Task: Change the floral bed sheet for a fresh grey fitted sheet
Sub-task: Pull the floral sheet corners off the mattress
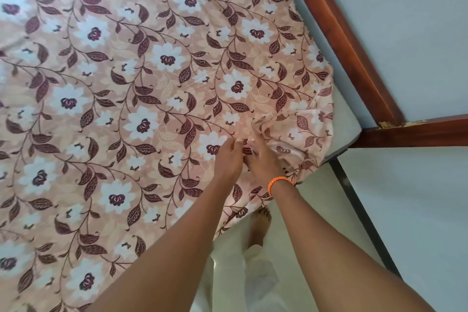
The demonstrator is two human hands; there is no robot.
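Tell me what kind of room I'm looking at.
Most likely a bedroom: a pink floral bed sheet covers a grey mattress inside a dark brown wooden bed frame, standing on a pale tiled floor.

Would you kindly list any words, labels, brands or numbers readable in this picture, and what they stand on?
None: no readable text anywhere.
The floral bed sheet bears only flowers and leaves.
The orange wristband on the right hand is plain.
The wooden bed frame carries no label.

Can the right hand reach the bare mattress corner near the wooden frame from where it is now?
Probably yes: the right hand grips the floral sheet close to the mattress corner, with only bunched sheet between.
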